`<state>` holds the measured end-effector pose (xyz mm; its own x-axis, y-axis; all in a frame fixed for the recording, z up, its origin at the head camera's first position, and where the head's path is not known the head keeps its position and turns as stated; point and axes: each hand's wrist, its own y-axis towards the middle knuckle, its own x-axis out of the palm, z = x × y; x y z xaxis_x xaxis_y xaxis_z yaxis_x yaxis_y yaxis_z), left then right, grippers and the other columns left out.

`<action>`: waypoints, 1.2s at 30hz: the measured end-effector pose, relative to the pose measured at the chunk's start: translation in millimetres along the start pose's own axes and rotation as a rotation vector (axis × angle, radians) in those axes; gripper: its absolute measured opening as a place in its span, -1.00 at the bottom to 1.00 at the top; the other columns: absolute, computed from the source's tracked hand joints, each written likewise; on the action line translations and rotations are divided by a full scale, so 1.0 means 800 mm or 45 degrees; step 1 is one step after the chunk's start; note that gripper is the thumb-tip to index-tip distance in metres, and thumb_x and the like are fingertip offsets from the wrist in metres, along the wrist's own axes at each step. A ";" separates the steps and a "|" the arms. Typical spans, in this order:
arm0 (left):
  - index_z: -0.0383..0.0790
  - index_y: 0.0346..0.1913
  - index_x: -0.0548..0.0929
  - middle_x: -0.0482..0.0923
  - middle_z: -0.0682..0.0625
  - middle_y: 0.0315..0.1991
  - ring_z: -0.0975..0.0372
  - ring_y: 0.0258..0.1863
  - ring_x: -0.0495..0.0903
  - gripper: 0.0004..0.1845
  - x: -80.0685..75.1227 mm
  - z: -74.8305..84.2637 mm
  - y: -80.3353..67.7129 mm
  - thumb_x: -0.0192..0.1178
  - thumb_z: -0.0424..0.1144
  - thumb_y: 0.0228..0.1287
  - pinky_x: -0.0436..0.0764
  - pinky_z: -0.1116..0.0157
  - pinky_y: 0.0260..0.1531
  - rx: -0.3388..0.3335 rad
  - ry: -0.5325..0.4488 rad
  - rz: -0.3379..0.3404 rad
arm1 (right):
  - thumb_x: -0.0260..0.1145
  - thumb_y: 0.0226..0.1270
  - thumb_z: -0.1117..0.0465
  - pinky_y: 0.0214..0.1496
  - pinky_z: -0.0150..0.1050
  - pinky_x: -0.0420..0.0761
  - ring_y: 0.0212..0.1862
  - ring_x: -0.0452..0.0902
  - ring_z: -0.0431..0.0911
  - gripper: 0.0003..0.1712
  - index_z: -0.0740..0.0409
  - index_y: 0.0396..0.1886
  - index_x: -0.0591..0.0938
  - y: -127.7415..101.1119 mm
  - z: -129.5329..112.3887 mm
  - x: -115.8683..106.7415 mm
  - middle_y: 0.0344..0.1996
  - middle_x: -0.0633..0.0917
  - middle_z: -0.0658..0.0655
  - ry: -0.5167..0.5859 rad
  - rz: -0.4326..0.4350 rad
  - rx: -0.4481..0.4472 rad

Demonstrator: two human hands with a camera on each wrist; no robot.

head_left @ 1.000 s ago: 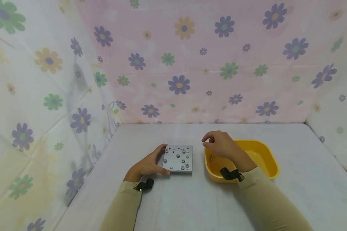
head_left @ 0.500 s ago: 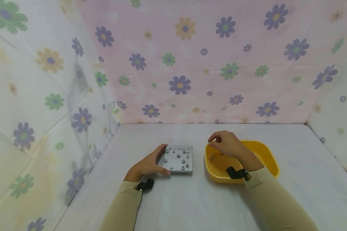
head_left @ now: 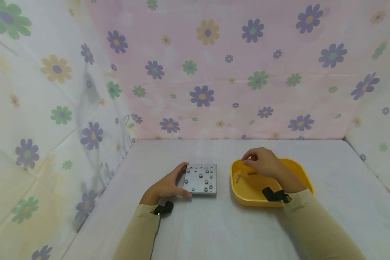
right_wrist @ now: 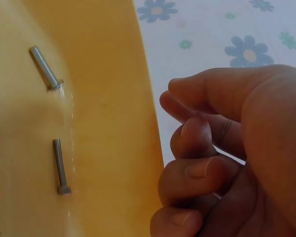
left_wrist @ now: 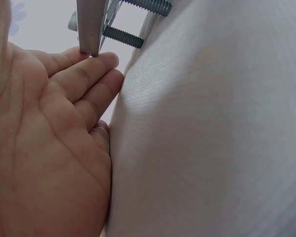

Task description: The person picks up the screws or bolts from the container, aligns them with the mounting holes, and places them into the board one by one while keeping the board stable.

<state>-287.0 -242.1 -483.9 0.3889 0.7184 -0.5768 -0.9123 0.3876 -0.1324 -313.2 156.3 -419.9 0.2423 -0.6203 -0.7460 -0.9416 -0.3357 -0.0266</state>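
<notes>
My left hand (head_left: 165,186) grips the near-left side of a square silver metal plate (head_left: 196,182), thumb at the near corner and fingers at the far one. Several socket-head screws (head_left: 200,176) stand in its holes, and a few other holes are bare. In the left wrist view, threaded screw shafts (left_wrist: 123,37) poke out of the plate's underside, above the white cloth. My right hand (head_left: 265,165) hovers over the far side of a yellow bin (head_left: 253,203), fingers loosely curled with nothing between them. Two loose screws, one bright (right_wrist: 45,66) and one darker (right_wrist: 60,165), lie inside the bin.
The white table (head_left: 211,227) carries the plate and, to its right, the bin. Flowered cloth walls (head_left: 214,72) close off the back and both sides. A black wrist camera (head_left: 273,195) hangs low over the bin's near rim.
My right hand has moved right, from the bin's left rim to over its far side, uncovering more of the screws inside. My left hand and the plate have stayed in place.
</notes>
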 end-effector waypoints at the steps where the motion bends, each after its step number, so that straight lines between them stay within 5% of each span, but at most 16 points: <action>1: 0.17 0.62 0.09 0.11 0.11 0.64 0.18 0.67 -0.04 0.36 0.000 0.000 0.000 0.73 0.06 -0.28 -0.11 -0.07 0.63 -0.001 0.000 0.000 | 0.33 0.48 0.05 -0.37 -0.23 0.53 -0.38 0.49 -0.05 -0.77 0.01 -0.02 0.77 -0.001 0.002 -0.001 -0.36 0.66 0.12 -0.004 0.001 0.000; 21: 0.17 0.62 0.08 0.09 0.10 0.65 0.18 0.67 -0.04 0.35 0.000 -0.001 0.000 0.72 0.08 -0.26 -0.09 -0.06 0.63 0.008 0.017 -0.004 | 0.31 0.49 0.05 -0.23 -0.23 0.63 -0.25 0.62 -0.07 -0.67 0.13 0.07 0.75 -0.012 0.035 -0.021 -0.17 0.78 0.15 0.005 -0.066 0.049; 31: 0.16 0.62 0.09 0.10 0.09 0.64 0.17 0.66 -0.02 0.35 0.000 -0.001 0.000 0.73 0.07 -0.26 -0.09 -0.07 0.63 0.003 0.010 -0.001 | 0.36 0.46 0.06 -0.48 -0.28 0.44 -0.50 0.48 -0.08 -0.66 0.14 0.07 0.77 -0.012 0.048 -0.026 -0.53 0.70 0.10 -0.019 -0.109 0.100; 36: 0.17 0.62 0.09 0.11 0.09 0.64 0.17 0.66 -0.02 0.35 -0.001 -0.001 0.000 0.73 0.07 -0.27 -0.09 -0.07 0.63 0.004 0.004 -0.001 | 0.32 0.48 0.13 -0.52 -0.29 0.43 -0.54 0.48 -0.11 -0.71 0.11 0.06 0.78 -0.011 0.054 -0.026 -0.55 0.69 0.10 0.001 -0.169 0.088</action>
<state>-287.2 -243.1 -484.4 0.3891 0.7165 -0.5789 -0.9117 0.3897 -0.1305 -320.4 202.7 -433.0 0.3662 -0.5742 -0.7323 -0.9149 -0.3657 -0.1708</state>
